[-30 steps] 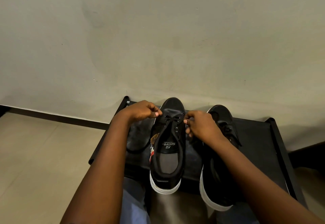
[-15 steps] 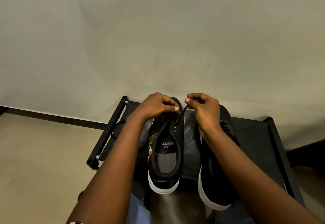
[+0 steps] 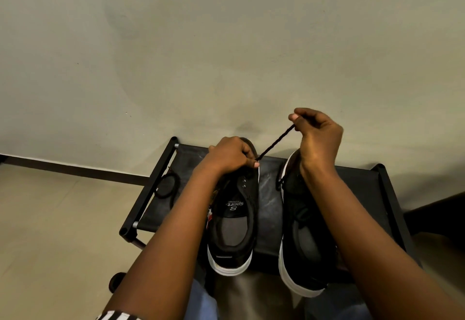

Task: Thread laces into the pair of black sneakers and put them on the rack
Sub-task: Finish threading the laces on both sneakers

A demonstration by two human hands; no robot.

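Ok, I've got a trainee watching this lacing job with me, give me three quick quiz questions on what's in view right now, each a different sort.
1. True or false: the right hand pinches the lace above the left sneaker.
2. Where does the left hand rest? A) on the left sneaker's front B) on the floor C) on the wall
3. Fill in: both sneakers sit on the black ____.

Key: 1 true; 2 A; 3 rack.

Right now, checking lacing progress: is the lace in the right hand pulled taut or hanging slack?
Taut. The lace runs in a straight line from the left sneaker, under the left hand, to the raised right hand.
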